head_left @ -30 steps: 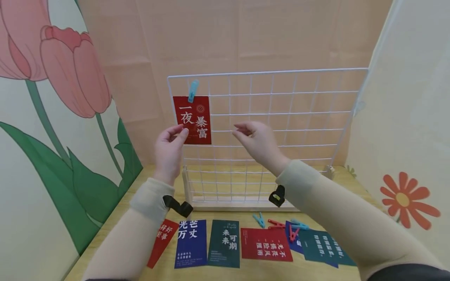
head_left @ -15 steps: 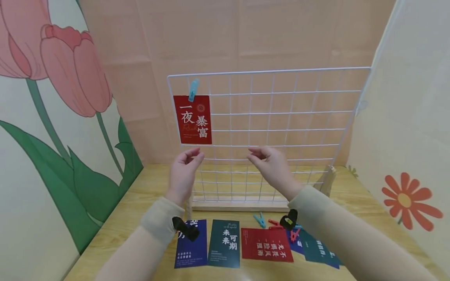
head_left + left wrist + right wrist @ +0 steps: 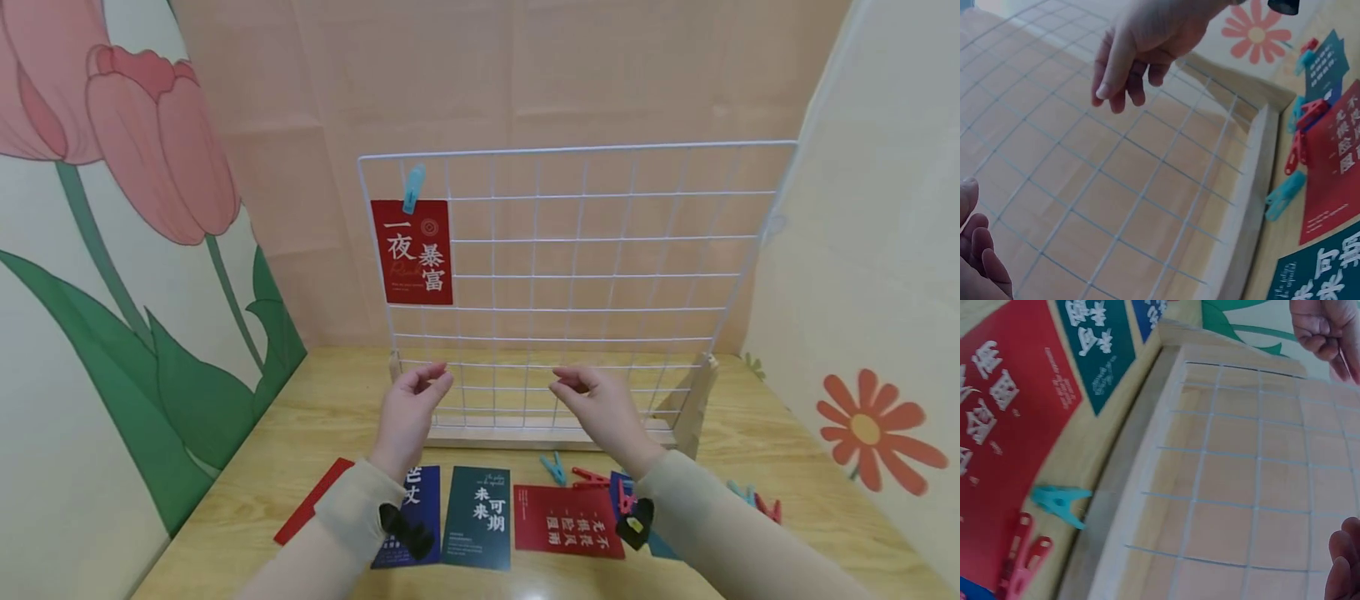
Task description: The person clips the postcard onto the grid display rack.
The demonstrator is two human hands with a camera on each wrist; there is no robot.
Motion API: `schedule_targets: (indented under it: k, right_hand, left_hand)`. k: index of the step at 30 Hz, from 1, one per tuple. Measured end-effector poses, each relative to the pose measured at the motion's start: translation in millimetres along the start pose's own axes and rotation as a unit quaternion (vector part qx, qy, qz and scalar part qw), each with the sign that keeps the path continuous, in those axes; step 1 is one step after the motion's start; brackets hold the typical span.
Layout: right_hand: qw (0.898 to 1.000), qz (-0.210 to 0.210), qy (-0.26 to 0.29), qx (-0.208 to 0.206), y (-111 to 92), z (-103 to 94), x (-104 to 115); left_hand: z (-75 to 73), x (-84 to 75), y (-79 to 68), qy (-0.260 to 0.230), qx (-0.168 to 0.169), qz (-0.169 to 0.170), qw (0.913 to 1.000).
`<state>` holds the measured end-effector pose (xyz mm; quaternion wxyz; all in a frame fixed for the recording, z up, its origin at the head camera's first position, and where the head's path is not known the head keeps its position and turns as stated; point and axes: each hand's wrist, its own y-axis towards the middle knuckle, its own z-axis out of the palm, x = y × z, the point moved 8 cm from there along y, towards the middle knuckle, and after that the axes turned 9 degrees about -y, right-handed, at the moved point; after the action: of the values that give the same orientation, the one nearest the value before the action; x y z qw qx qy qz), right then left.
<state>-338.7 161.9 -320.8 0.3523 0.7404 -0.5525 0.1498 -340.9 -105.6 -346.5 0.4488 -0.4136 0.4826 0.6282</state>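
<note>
A red card (image 3: 397, 279) with white characters hangs at the upper left of a white wire grid rack (image 3: 577, 149), held by a light-blue clothespin (image 3: 413, 190). Both hands are in the air before the rack's lower part, apart from each other. My left hand (image 3: 405, 417) has loosely bent fingers and holds nothing. Likewise, my right hand (image 3: 606, 417) is without anything in its loosely bent fingers. In the left wrist view the right hand (image 3: 1154, 37) shows from the other side, its fingers drooping.
On the table in front lie a blue card (image 3: 425, 533), a green card (image 3: 465, 542), a red card (image 3: 536, 533) and another red card (image 3: 311, 502) at left. A blue clothespin (image 3: 555, 469) and several others lie to the right. The rack stands on a wooden base (image 3: 510, 437).
Both hands have come down from the hanging card's height to the rack's lower part, the left one also rightward. The red card stays hanging from its clothespin.
</note>
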Motion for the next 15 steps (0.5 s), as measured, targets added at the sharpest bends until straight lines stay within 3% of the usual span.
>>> schedule_targets:
  k: [7,15]
  right_hand:
    - [0.998,0.053,0.023,0.016,-14,12.8,-28]
    - [0.996,0.081,0.019,0.021,-25,21.3,-51]
  left_hand:
    - [0.7,23.5,-7.6,0.012,0.002,-0.019,0.9997]
    - [5.7,42.9,-10.8,0.011,0.022,-0.034,0.9991]
